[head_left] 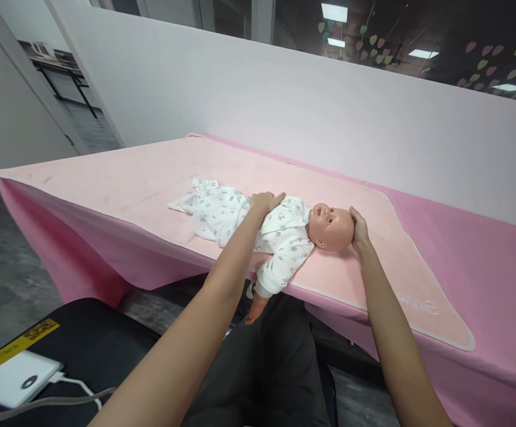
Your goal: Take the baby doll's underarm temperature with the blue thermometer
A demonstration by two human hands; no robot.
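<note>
A baby doll [333,228] lies on its back across a pale pink mat, its head to the right. It wears a white patterned top [284,225] and matching trousers [225,213]. My left hand [266,202] rests flat over the doll's belly, fingers stretched out. Around the crown of the head curves my right hand [359,226], cupping it from the right; part of its fingers is hidden behind the head. One doll arm [258,307] hangs over the near edge of the table, above my lap. The other arm is out of sight.
The mat [142,172] covers a table with a pink cloth [475,255]. Behind it stands a white wall [284,95] with glass above. At lower left, a black chair seat [102,338] bears a white power bank [15,379] with a cable.
</note>
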